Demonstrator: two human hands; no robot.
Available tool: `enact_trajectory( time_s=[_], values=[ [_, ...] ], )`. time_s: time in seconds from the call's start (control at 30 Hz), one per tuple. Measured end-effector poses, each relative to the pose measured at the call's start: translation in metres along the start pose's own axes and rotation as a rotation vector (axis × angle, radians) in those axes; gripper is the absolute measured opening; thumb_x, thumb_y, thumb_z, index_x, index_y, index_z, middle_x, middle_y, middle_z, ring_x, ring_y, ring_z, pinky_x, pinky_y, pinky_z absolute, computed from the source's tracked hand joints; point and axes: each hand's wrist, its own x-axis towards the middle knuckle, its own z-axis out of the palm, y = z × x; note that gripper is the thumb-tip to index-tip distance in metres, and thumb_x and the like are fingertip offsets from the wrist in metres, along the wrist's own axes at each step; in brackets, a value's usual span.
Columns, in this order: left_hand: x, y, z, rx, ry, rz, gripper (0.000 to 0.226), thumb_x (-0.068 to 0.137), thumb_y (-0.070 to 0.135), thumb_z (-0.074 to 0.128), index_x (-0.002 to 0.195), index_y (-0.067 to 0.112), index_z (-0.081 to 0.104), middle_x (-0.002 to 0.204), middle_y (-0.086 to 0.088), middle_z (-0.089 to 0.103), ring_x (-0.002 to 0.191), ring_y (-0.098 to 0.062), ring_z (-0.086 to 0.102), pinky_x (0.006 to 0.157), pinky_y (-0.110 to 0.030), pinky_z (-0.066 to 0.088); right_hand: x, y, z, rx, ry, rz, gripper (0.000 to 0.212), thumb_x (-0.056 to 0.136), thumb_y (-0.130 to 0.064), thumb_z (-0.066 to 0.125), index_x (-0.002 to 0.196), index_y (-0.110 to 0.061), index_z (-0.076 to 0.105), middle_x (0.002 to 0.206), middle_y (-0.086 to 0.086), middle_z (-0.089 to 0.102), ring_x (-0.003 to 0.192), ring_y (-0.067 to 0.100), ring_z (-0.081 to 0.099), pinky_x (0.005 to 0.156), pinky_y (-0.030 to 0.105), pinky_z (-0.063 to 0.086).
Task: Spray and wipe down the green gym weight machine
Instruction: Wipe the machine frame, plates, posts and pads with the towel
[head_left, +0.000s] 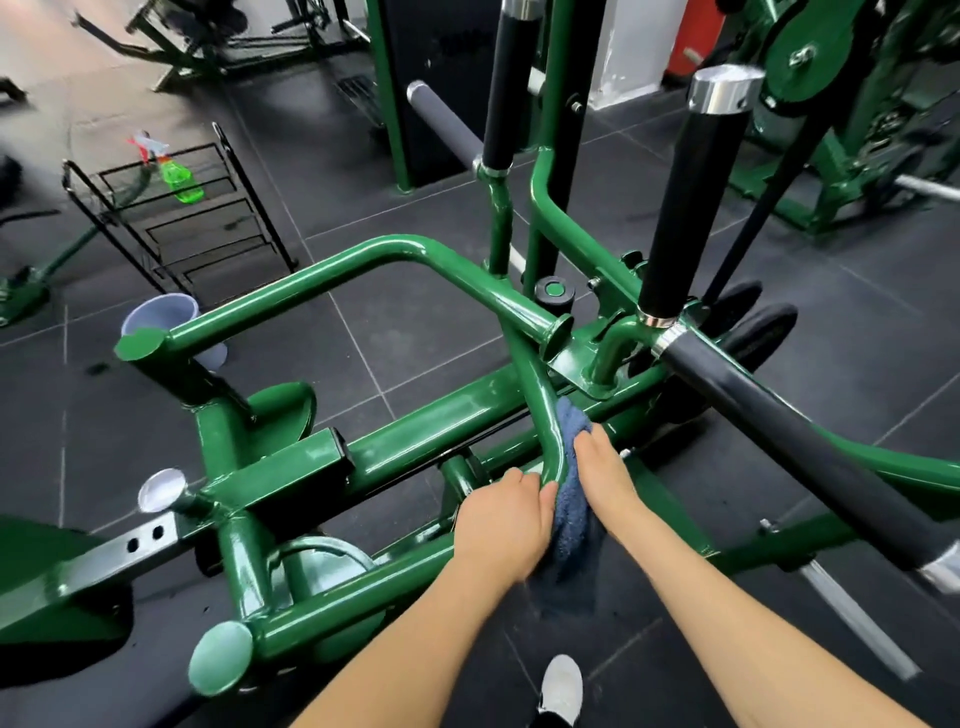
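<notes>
At lower centre of the frame, both hands work a curved tube of the green machine (415, 447), a glossy painted steel frame of round tubes filling the middle. No writing can be read anywhere. One dark blue terry cloth (571, 499) is wrapped against the tube; the left hand (501, 525) grips its lower end, fingers curled round the tube, while the right hand (602, 467) presses it from the right, fingers curled onto the cloth. Two black foam-covered handles with chrome caps rise at upper right. At upper left, one green plastic spray bottle (179, 179) lies on a black wire rack (208, 234). One pale cup (161, 317) stands on the dark tiled floor (415, 343).
</notes>
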Motion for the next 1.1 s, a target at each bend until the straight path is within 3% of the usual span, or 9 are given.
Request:
enact_trajectory(
  time_s=[0.17,0.3,0.43,0.63,0.73,0.83,0.9,0.97,1.1],
  values=[
    [-0.009,-0.007,-0.009,-0.018,-0.114,0.02,0.045,0.103,0.041,0.026,0.138,0.015,0.038,0.124,-0.008,0.046,0.106,-0.031,0.055,0.08,-0.042,0.044,-0.033,0.011,0.011,-0.133,0.087,0.012,0.024,0.104,-0.017,0.03,0.11,0.0,0.045,0.116,0.025,0.055,0.093,0.028,0.049,0.071,0.032,0.03],
    [-0.048,-0.022,-0.012,0.073,-0.142,0.112,0.06,0.099,0.025,0.036,0.154,0.015,0.011,0.149,-0.007,0.033,0.128,-0.028,0.041,0.099,-0.04,0.035,-0.056,0.015,0.032,-0.129,0.18,0.075,0.038,0.103,-0.025,0.033,0.127,0.004,0.041,0.128,0.028,0.051,0.113,0.038,0.052,0.083,0.035,0.037],
    [-0.082,-0.047,-0.019,0.1,-0.027,0.161,0.074,0.085,0.02,0.061,0.151,0.011,0.028,0.157,-0.005,0.029,0.14,-0.019,0.034,0.111,-0.034,0.031,-0.09,0.011,0.063,-0.154,0.22,0.143,0.061,0.1,-0.036,0.043,0.144,0.001,0.023,0.138,0.03,0.042,0.123,0.041,0.046,0.096,0.04,0.04],
    [-0.133,-0.085,-0.036,0.172,-0.148,0.136,0.064,0.099,0.011,0.033,0.154,0.008,-0.001,0.162,-0.008,-0.006,0.149,-0.02,-0.001,0.119,-0.031,-0.005,-0.141,-0.002,0.124,-0.134,0.192,0.209,0.078,0.099,-0.031,0.049,0.147,0.009,0.003,0.142,0.035,0.034,0.128,0.042,0.042,0.099,0.041,0.037],
    [-0.153,-0.104,-0.037,0.15,-0.106,0.101,0.057,0.098,0.01,0.039,0.151,0.002,0.02,0.16,-0.015,0.012,0.147,-0.026,0.017,0.121,-0.033,0.011,-0.165,-0.008,0.158,-0.138,0.13,0.239,0.08,0.099,-0.029,0.049,0.147,0.009,-0.002,0.142,0.034,0.036,0.127,0.042,0.044,0.099,0.041,0.038],
    [-0.171,-0.129,-0.034,0.105,0.035,0.065,0.045,0.072,0.015,0.066,0.115,0.002,0.067,0.125,-0.018,0.063,0.108,-0.029,0.066,0.087,-0.034,0.054,-0.181,-0.013,0.183,-0.166,0.086,0.261,0.072,0.099,-0.027,0.049,0.145,0.009,0.009,0.139,0.03,0.043,0.124,0.04,0.049,0.096,0.04,0.041],
    [-0.178,-0.137,-0.04,0.175,0.006,0.055,0.032,0.06,0.022,0.077,0.09,0.013,0.076,0.1,-0.007,0.074,0.085,-0.022,0.072,0.071,-0.028,0.056,-0.191,-0.013,0.193,-0.223,0.016,0.243,0.057,0.099,-0.028,0.049,0.137,0.007,0.026,0.135,0.024,0.051,0.12,0.037,0.053,0.093,0.04,0.044],
    [-0.182,-0.139,-0.052,0.227,0.03,0.059,0.011,0.064,0.024,0.065,0.073,0.02,0.071,0.08,0.001,0.071,0.071,-0.02,0.068,0.07,-0.027,0.052,-0.201,-0.014,0.192,-0.272,-0.052,0.193,0.044,0.098,-0.03,0.05,0.126,0.003,0.042,0.129,0.02,0.057,0.116,0.035,0.057,0.088,0.036,0.045],
    [-0.19,-0.153,-0.069,0.063,0.155,-0.068,0.039,0.064,0.012,0.049,0.094,0.013,0.073,0.097,-0.003,0.071,0.085,-0.027,0.067,0.083,-0.038,0.053,-0.218,-0.019,0.165,-0.524,-0.012,-0.101,0.035,0.097,-0.039,0.047,0.109,-0.006,0.05,0.112,0.014,0.063,0.103,0.033,0.059,0.076,0.034,0.043]
  ],
)
